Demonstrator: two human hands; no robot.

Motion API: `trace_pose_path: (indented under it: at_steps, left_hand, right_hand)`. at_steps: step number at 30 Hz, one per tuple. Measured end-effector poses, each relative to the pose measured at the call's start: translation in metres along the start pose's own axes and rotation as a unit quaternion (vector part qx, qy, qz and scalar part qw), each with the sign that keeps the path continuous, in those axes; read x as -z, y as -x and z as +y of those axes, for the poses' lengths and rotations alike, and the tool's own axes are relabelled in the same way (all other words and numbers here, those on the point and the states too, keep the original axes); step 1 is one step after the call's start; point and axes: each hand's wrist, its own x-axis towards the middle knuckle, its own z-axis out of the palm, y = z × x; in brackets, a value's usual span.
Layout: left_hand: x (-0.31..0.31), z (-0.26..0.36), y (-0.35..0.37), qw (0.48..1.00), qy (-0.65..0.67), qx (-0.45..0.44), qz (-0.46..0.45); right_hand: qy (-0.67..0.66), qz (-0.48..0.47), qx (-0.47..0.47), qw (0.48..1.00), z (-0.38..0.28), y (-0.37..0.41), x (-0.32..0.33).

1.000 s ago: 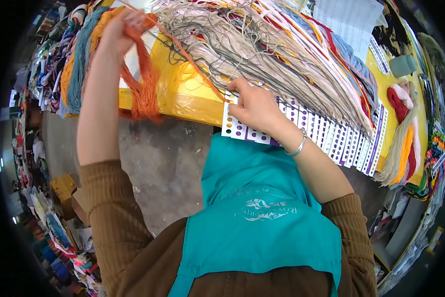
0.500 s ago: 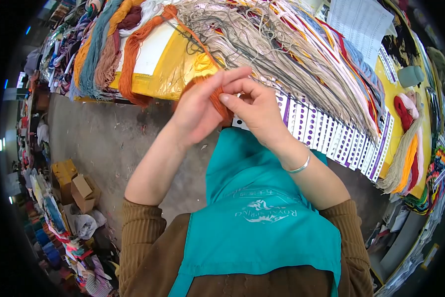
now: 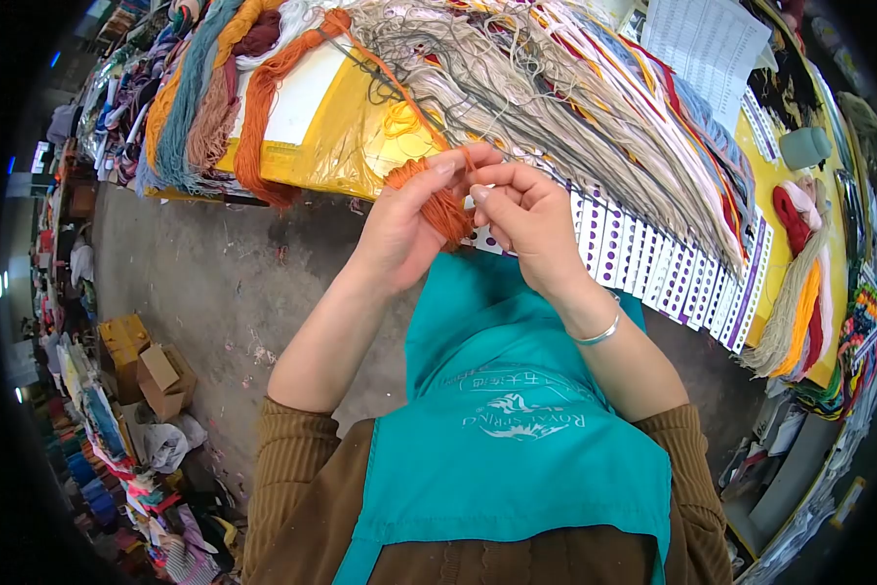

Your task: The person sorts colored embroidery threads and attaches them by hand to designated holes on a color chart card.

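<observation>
Just off the yellow table's (image 3: 356, 146) front edge, I see the left hand (image 3: 399, 229) closed around a small bundle of orange thread (image 3: 445, 207). The right hand (image 3: 531, 222) pinches its top end, beside the punched thread cards (image 3: 653, 265).

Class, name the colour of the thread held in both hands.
The thread is orange; head view.

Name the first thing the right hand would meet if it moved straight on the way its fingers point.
Most likely the orange thread bundle, gripped in the left hand. The fingers of the right hand point at it from close by and may already touch a strand; depth is unclear.
</observation>
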Motion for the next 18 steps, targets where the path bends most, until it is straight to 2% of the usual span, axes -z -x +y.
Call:
trace_pose_path:
  at_steps: [18]
  left_hand:
    - [-0.008,-0.002,-0.0017,0.998,0.052,0.025,-0.022]
  right_hand:
    - [0.032,0.016,0.033,0.999,0.0072,-0.0006,-0.004]
